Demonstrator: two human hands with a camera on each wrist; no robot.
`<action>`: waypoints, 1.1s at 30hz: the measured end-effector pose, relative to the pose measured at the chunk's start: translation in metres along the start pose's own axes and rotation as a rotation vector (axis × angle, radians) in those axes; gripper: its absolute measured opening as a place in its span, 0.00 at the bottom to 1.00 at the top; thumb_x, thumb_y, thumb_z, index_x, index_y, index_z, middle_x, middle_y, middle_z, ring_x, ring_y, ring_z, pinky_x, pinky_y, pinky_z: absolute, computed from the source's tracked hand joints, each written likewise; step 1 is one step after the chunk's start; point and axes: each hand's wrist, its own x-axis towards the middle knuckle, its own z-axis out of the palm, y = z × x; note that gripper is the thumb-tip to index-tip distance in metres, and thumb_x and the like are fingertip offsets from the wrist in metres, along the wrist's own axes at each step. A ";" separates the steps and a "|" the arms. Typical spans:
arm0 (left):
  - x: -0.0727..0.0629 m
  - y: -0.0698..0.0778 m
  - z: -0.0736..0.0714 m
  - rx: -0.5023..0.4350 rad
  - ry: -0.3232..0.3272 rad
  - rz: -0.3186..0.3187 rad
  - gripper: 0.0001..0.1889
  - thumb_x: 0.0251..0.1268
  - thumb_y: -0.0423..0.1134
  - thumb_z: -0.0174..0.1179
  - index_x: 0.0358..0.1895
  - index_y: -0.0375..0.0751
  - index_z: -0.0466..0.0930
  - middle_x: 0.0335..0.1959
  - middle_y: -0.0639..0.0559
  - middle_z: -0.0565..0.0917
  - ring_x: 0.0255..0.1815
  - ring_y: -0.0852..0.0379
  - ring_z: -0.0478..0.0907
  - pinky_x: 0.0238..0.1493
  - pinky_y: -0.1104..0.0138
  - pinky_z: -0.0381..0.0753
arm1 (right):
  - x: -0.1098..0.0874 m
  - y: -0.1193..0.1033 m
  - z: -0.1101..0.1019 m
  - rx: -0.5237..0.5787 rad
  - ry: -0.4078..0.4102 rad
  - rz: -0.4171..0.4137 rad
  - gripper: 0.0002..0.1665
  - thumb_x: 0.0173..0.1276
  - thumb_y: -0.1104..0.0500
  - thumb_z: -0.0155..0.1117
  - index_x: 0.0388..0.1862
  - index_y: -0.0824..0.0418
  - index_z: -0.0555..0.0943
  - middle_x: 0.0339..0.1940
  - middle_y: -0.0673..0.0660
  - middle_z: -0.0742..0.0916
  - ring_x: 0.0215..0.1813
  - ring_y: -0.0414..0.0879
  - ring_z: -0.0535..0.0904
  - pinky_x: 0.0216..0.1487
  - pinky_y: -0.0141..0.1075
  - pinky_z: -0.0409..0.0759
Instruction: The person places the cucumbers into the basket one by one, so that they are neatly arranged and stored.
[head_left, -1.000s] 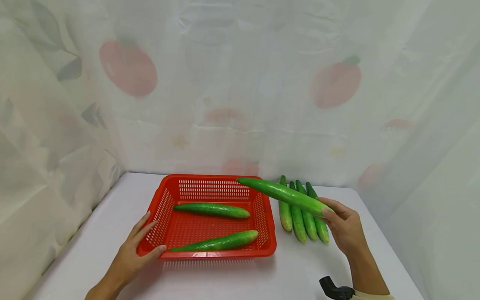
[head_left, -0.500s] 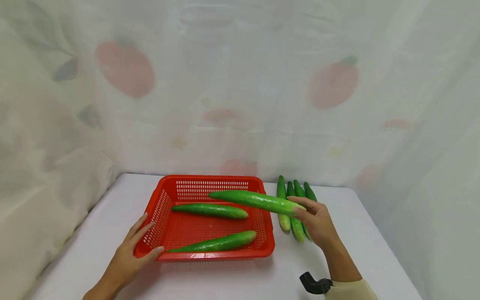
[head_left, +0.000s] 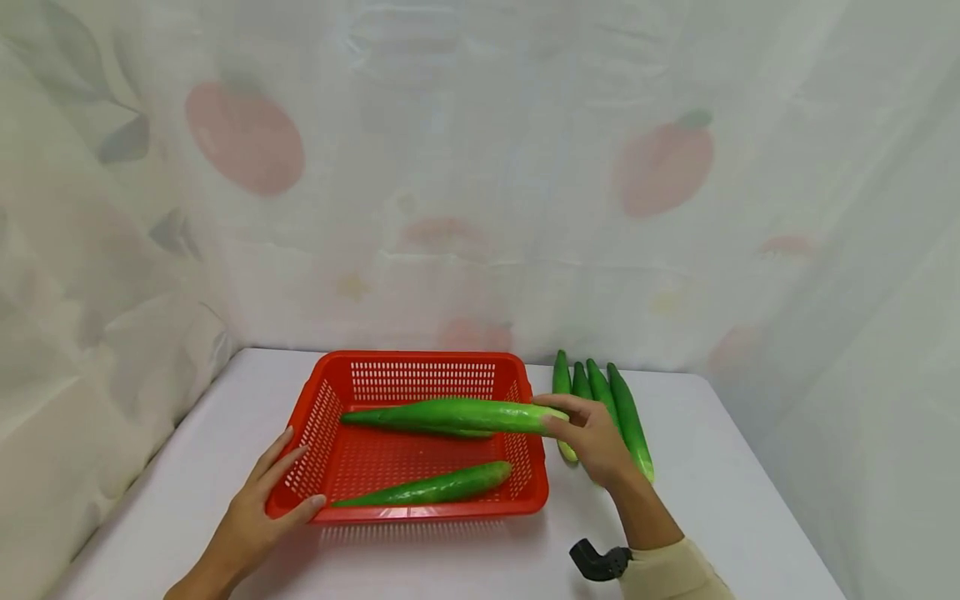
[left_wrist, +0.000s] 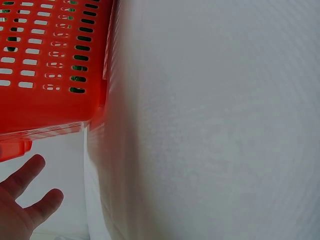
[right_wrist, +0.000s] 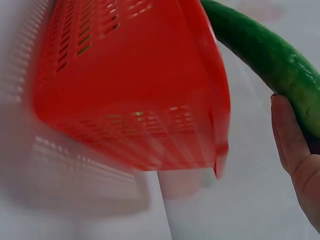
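My right hand (head_left: 588, 437) pinches the pale end of a long green cucumber (head_left: 480, 414) and holds it out over the red plastic basket (head_left: 408, 512). In the right wrist view, fingers (right_wrist: 289, 132) lie against that cucumber (right_wrist: 265, 50), above the height of the basket rim. Beneath it a second cucumber lies in the back of the basket, mostly covered in the head view. Another cucumber (head_left: 442, 485) rests along the basket's front side. At the basket's left front corner my left hand (head_left: 258, 504) rests on the rim with its fingers spread and fairly straight.
Several more cucumbers (head_left: 632, 421) lie side by side on the white table (head_left: 720, 500), right of the basket and partly behind my right hand. A pale printed curtain (head_left: 450, 167) hangs behind the table and along both sides. A black wrist mount (head_left: 600, 560) sits at my right sleeve.
My right hand has carried the cucumber leftward, from above the cucumbers on the table to over the basket, lowering it slightly. My left hand has stayed at the basket's corner.
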 end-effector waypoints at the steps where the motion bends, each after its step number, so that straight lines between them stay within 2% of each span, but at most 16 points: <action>1: 0.000 0.000 0.000 0.003 0.001 0.000 0.36 0.56 0.45 0.71 0.68 0.42 0.68 0.76 0.60 0.52 0.69 0.67 0.51 0.51 0.40 0.63 | 0.001 0.000 0.003 0.012 -0.011 0.004 0.18 0.70 0.62 0.60 0.56 0.69 0.79 0.48 0.63 0.82 0.47 0.57 0.78 0.47 0.46 0.80; 5: 0.000 0.001 0.000 0.012 0.003 -0.005 0.36 0.56 0.45 0.71 0.68 0.42 0.68 0.76 0.60 0.52 0.69 0.67 0.51 0.51 0.41 0.64 | 0.008 0.000 0.014 0.017 -0.044 0.021 0.16 0.70 0.63 0.61 0.54 0.67 0.80 0.47 0.62 0.82 0.46 0.56 0.78 0.47 0.48 0.79; 8: 0.000 0.000 0.000 0.036 0.006 -0.005 0.35 0.57 0.46 0.70 0.68 0.44 0.69 0.76 0.61 0.52 0.68 0.67 0.52 0.55 0.58 0.65 | 0.011 -0.004 0.023 0.019 -0.073 0.015 0.15 0.70 0.64 0.60 0.54 0.67 0.81 0.47 0.62 0.82 0.46 0.55 0.78 0.47 0.51 0.78; 10: -0.001 0.000 0.000 0.047 0.007 -0.004 0.35 0.57 0.46 0.70 0.68 0.44 0.69 0.75 0.61 0.52 0.68 0.68 0.52 0.54 0.70 0.62 | 0.014 -0.003 0.027 0.033 -0.092 0.014 0.14 0.70 0.64 0.60 0.53 0.67 0.81 0.47 0.62 0.82 0.45 0.56 0.79 0.47 0.53 0.78; 12: -0.001 -0.001 0.000 0.063 0.009 -0.005 0.35 0.57 0.46 0.70 0.68 0.45 0.69 0.75 0.62 0.52 0.68 0.68 0.53 0.49 0.76 0.60 | 0.015 -0.002 0.030 0.032 -0.107 0.017 0.14 0.70 0.65 0.60 0.53 0.68 0.81 0.47 0.62 0.83 0.45 0.56 0.79 0.47 0.53 0.78; 14: -0.001 -0.001 0.000 0.067 0.009 -0.007 0.35 0.57 0.47 0.70 0.69 0.45 0.69 0.75 0.62 0.52 0.68 0.68 0.53 0.50 0.74 0.61 | 0.017 0.002 0.033 0.023 -0.115 0.029 0.14 0.70 0.64 0.61 0.53 0.66 0.81 0.46 0.61 0.83 0.44 0.54 0.79 0.46 0.49 0.79; 16: -0.001 -0.001 0.001 0.062 0.009 -0.006 0.35 0.57 0.46 0.70 0.69 0.45 0.68 0.75 0.62 0.52 0.68 0.68 0.52 0.52 0.67 0.63 | 0.019 0.004 0.036 0.011 -0.124 0.037 0.15 0.70 0.66 0.60 0.54 0.66 0.81 0.46 0.61 0.83 0.43 0.53 0.79 0.44 0.45 0.80; 18: -0.001 -0.001 0.001 0.054 0.011 -0.003 0.35 0.57 0.46 0.70 0.69 0.45 0.68 0.75 0.62 0.52 0.69 0.69 0.51 0.53 0.66 0.62 | 0.020 0.005 0.040 -0.014 -0.130 0.043 0.15 0.69 0.67 0.60 0.54 0.67 0.81 0.46 0.61 0.84 0.42 0.53 0.79 0.42 0.40 0.80; 21: -0.001 -0.001 0.001 0.034 0.011 0.002 0.35 0.57 0.45 0.70 0.68 0.43 0.68 0.76 0.60 0.52 0.69 0.69 0.50 0.54 0.55 0.63 | 0.022 0.006 0.046 -0.045 -0.143 0.051 0.16 0.69 0.68 0.60 0.55 0.69 0.80 0.45 0.61 0.84 0.40 0.53 0.79 0.40 0.39 0.80; 22: -0.001 -0.001 0.001 0.032 0.011 0.002 0.35 0.57 0.44 0.70 0.68 0.43 0.68 0.76 0.60 0.52 0.69 0.69 0.50 0.54 0.54 0.63 | 0.023 0.006 0.048 -0.059 -0.148 0.056 0.16 0.69 0.67 0.60 0.54 0.69 0.80 0.44 0.60 0.84 0.39 0.53 0.79 0.39 0.39 0.80; 25: -0.001 0.000 0.000 0.038 0.011 0.002 0.35 0.57 0.45 0.70 0.68 0.43 0.69 0.76 0.60 0.53 0.69 0.69 0.51 0.55 0.61 0.63 | 0.024 0.006 0.054 -0.070 -0.157 0.071 0.15 0.68 0.65 0.62 0.53 0.66 0.81 0.41 0.57 0.84 0.38 0.51 0.79 0.38 0.41 0.81; 27: -0.001 0.001 0.000 0.046 0.012 0.003 0.35 0.57 0.45 0.70 0.68 0.43 0.69 0.75 0.60 0.53 0.68 0.68 0.52 0.53 0.72 0.61 | 0.024 0.007 0.057 -0.075 -0.158 0.078 0.15 0.68 0.63 0.63 0.52 0.65 0.82 0.41 0.56 0.84 0.37 0.50 0.79 0.38 0.42 0.81; 29: -0.001 0.001 0.000 0.054 0.012 0.003 0.35 0.57 0.45 0.70 0.68 0.43 0.69 0.75 0.60 0.53 0.68 0.68 0.52 0.49 0.80 0.57 | 0.025 0.008 0.060 -0.082 -0.156 0.079 0.15 0.68 0.62 0.64 0.52 0.65 0.82 0.41 0.55 0.84 0.38 0.49 0.79 0.39 0.42 0.81; 31: -0.001 0.001 0.000 0.055 0.011 0.002 0.35 0.57 0.45 0.70 0.68 0.43 0.69 0.75 0.60 0.53 0.68 0.68 0.52 0.50 0.78 0.59 | 0.025 0.011 0.061 -0.097 -0.157 0.079 0.16 0.68 0.61 0.64 0.52 0.66 0.82 0.41 0.54 0.84 0.38 0.48 0.79 0.39 0.41 0.80; 33: -0.001 0.001 0.000 0.045 0.009 0.003 0.35 0.57 0.45 0.70 0.68 0.42 0.69 0.75 0.60 0.53 0.68 0.68 0.52 0.54 0.67 0.63 | 0.026 0.013 0.063 -0.120 -0.156 0.079 0.16 0.68 0.61 0.64 0.53 0.65 0.82 0.42 0.53 0.84 0.39 0.48 0.79 0.39 0.39 0.80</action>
